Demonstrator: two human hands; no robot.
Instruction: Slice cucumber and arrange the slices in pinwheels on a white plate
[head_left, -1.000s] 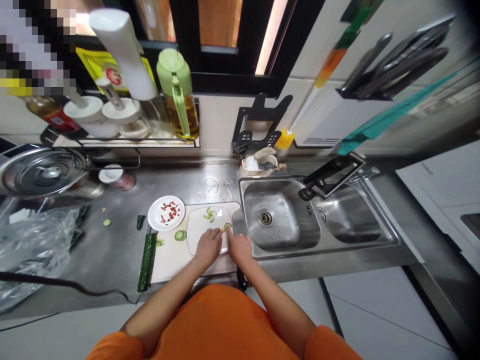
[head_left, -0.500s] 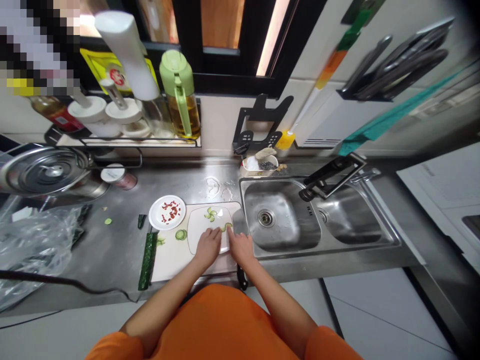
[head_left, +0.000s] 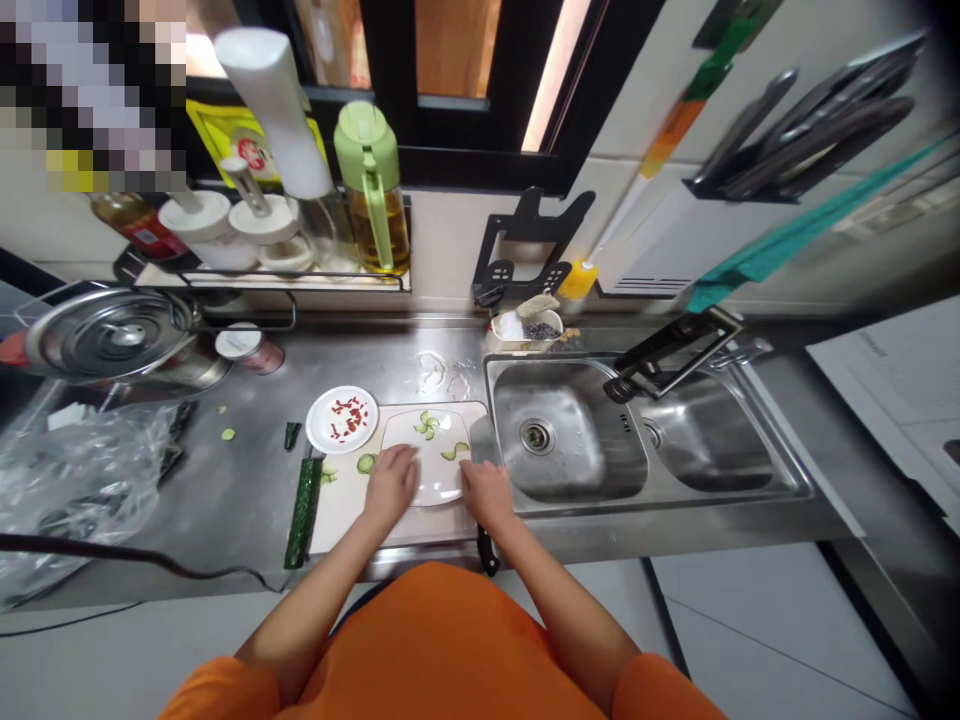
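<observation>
In the head view, middle and near: a white plate [head_left: 435, 488] with rounded corners, flat on the right part of a pale cutting board [head_left: 341, 520], sides running roughly near to far and left to right. On the far half of the plate, a pinwheel of thin green cucumber slices [head_left: 427, 425], fanned around 1 centre. Nearer and to the right, close to the right rim, 2 curved slices [head_left: 454, 452] end to end, long axis left to right, right end slightly farther.

Over the plate's left side, the left hand [head_left: 391, 485], fingers bent and loosely together, pointing far and a little right. At the right rim, the right hand [head_left: 487, 492], fingers bent, pointing far and slightly left. For these 2 hands, cannot tell a grip on the rim from a light touch.

Just beside the left hand, on the board, a few round slices [head_left: 367, 463]. Along the board's left edge, a dark green cucumber [head_left: 302, 515], long axis near to far, far end leaning slightly right. Just beyond, left of a round plate [head_left: 319, 420] of red bits [head_left: 349, 420], a cucumber stub [head_left: 292, 435]. Near the board's right edge, a knife [head_left: 487, 552], black handle toward the near side. Farther right, a steel sink [head_left: 555, 430] with 2 basins; far left, a lidded pot [head_left: 124, 335].
</observation>
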